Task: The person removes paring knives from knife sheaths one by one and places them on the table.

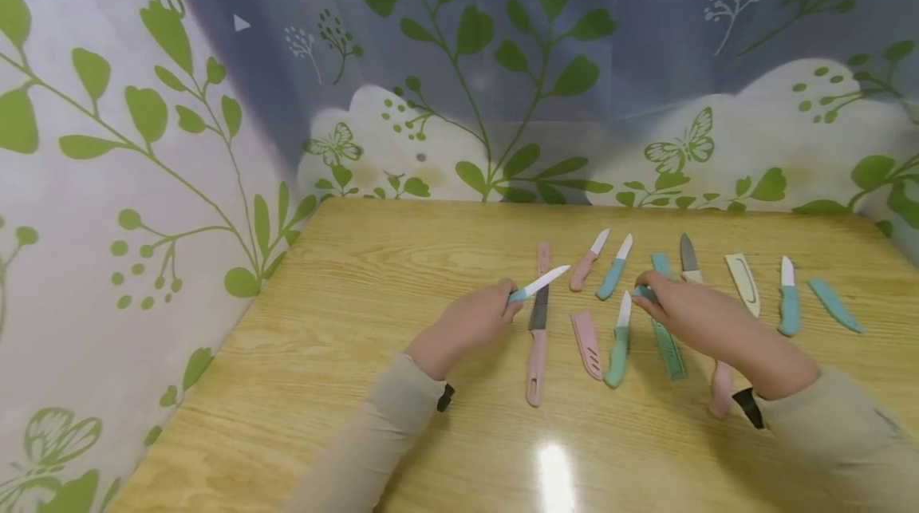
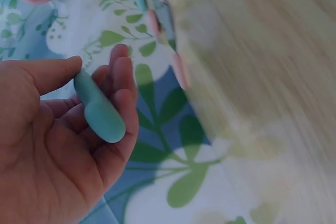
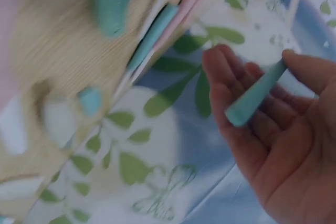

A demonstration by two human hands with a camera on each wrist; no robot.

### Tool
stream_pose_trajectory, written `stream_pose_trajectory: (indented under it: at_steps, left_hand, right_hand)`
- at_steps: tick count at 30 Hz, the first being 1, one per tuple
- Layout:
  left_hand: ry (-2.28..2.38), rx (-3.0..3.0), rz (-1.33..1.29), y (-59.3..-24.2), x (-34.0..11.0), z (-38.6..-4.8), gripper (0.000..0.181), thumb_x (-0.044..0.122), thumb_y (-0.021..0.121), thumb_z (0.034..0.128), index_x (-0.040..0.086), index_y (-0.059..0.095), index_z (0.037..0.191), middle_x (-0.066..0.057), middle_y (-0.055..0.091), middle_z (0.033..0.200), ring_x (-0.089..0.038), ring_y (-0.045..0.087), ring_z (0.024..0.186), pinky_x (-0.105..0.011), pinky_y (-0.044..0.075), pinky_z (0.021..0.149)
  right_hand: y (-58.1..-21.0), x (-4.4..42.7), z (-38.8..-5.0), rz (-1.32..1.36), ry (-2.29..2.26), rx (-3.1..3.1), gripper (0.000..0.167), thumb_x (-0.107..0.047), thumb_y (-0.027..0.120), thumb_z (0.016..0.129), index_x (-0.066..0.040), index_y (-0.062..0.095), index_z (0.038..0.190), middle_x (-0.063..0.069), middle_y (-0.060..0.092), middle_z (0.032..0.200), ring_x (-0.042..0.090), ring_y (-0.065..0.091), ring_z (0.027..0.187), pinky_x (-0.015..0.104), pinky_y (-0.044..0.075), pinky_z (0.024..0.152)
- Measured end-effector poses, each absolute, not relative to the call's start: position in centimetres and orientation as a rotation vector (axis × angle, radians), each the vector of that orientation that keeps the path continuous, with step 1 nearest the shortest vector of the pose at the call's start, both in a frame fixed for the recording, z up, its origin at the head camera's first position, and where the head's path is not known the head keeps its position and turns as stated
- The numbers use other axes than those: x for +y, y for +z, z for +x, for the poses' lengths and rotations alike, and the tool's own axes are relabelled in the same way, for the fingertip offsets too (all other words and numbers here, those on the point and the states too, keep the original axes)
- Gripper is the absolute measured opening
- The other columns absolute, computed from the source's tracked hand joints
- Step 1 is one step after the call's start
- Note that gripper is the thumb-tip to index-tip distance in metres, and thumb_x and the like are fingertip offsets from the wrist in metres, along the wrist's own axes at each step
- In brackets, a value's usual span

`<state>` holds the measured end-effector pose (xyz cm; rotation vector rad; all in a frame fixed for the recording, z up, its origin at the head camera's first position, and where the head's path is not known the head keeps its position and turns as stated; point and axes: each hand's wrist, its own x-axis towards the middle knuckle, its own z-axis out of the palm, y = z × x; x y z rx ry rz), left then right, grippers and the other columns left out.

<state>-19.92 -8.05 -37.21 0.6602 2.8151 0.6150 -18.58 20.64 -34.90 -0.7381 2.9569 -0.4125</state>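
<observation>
My left hand (image 1: 467, 323) holds a small knife (image 1: 547, 282) by its blue handle, the white blade pointing up and to the right above the table. In the left wrist view, thumb and fingers pinch the knife's rounded handle (image 2: 102, 111). My right hand (image 1: 692, 323) pinches a slim blue piece that looks like a knife sheath (image 3: 256, 97); in the head view the fingers cover most of it. Under and between the hands lie a pink knife (image 1: 537, 361) with a grey blade, a green-handled knife (image 1: 617, 357) and a pink sheath (image 1: 587, 344).
A pink-handled knife (image 1: 583, 270) and a blue-handled knife (image 1: 612, 278) lie farther back. Rightward are a green sheath (image 1: 671, 353), a cream sheath (image 1: 743, 282), another blue knife (image 1: 789, 309) and a curved blue sheath (image 1: 835, 305). A patterned curtain (image 1: 459, 98) borders the wooden table (image 1: 345, 282).
</observation>
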Motion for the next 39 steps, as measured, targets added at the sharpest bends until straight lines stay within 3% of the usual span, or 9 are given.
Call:
stream_pose_trajectory:
  at_steps: [8, 11, 16, 19, 24, 31, 39]
  left_hand:
    - [0.582, 2.873, 0.483, -37.9, -10.8, -21.4, 0.025, 0.021, 0.045, 0.1041, 0.000, 0.057, 0.110, -0.001, 0.045, 0.069, -0.012, 0.038, 0.056, -0.022, 0.033, 0.050]
    - [0.550, 2.902, 0.438, -38.1, -11.6, -22.0, 0.023, 0.020, 0.045, 0.1033, 0.001, 0.058, 0.102, -0.001, 0.043, 0.067, -0.013, 0.038, 0.056, -0.023, 0.032, 0.051]
    - [0.474, 2.920, 0.358, -38.2, -12.7, -22.7, 0.023, 0.021, 0.048, 0.1017, 0.005, 0.055, 0.088, -0.001, 0.041, 0.067, -0.014, 0.038, 0.058, -0.024, 0.032, 0.052]
    - [0.433, 2.910, 0.312, -38.2, -13.1, -22.9, 0.026, 0.025, 0.050, 0.1014, 0.005, 0.056, 0.086, -0.001, 0.042, 0.066, -0.013, 0.038, 0.057, -0.024, 0.032, 0.052]
    - [0.342, 2.849, 0.263, -38.3, -13.5, -22.9, 0.029, 0.027, 0.050, 0.1020, 0.003, 0.062, 0.091, -0.002, 0.050, 0.065, -0.012, 0.045, 0.053, -0.022, 0.037, 0.049]
    - [0.284, 2.784, 0.208, -38.8, -13.6, -23.3, 0.032, 0.028, 0.050, 0.1023, -0.002, 0.061, 0.104, -0.005, 0.056, 0.070, -0.012, 0.053, 0.052, -0.021, 0.043, 0.047]
    - [0.217, 2.765, 0.173, -39.1, -12.9, -23.3, 0.031, 0.025, 0.050, 0.1017, 0.002, 0.062, 0.085, -0.006, 0.059, 0.068, -0.015, 0.054, 0.054, -0.025, 0.044, 0.051]
  right_hand:
    - [-33.0, 15.5, -20.0, -0.716, -0.444, 2.921, 0.027, -0.022, 0.058, 0.098, 0.001, 0.065, 0.110, 0.013, 0.064, 0.095, 0.018, 0.059, 0.076, 0.033, 0.049, 0.064]
    - [-32.0, 13.9, -20.8, -0.696, -0.451, 2.910, 0.027, -0.024, 0.058, 0.098, -0.001, 0.068, 0.107, 0.010, 0.065, 0.091, 0.015, 0.057, 0.071, 0.032, 0.047, 0.063]
    - [-31.2, 11.5, -22.2, -0.662, -0.532, 2.817, 0.027, -0.026, 0.060, 0.097, -0.004, 0.068, 0.082, 0.004, 0.059, 0.064, 0.011, 0.049, 0.055, 0.027, 0.041, 0.056]
    - [-31.6, 10.0, -23.2, -0.630, -0.591, 2.736, 0.032, -0.027, 0.061, 0.097, -0.007, 0.066, 0.072, 0.003, 0.058, 0.059, 0.013, 0.055, 0.053, 0.026, 0.047, 0.057]
    - [-32.9, 7.6, -24.3, -0.568, -0.629, 2.648, 0.039, -0.030, 0.060, 0.097, -0.004, 0.069, 0.069, 0.006, 0.066, 0.059, 0.018, 0.068, 0.058, 0.030, 0.057, 0.064]
    - [-35.1, 4.5, -24.8, -0.458, -0.645, 2.602, 0.041, -0.029, 0.060, 0.097, 0.000, 0.066, 0.068, 0.008, 0.066, 0.058, 0.013, 0.063, 0.046, 0.029, 0.057, 0.058]
    - [-37.0, 2.9, -24.6, -0.392, -0.539, 2.592, 0.034, -0.026, 0.059, 0.097, 0.002, 0.067, 0.079, 0.010, 0.062, 0.055, 0.015, 0.057, 0.042, 0.021, 0.044, 0.039]
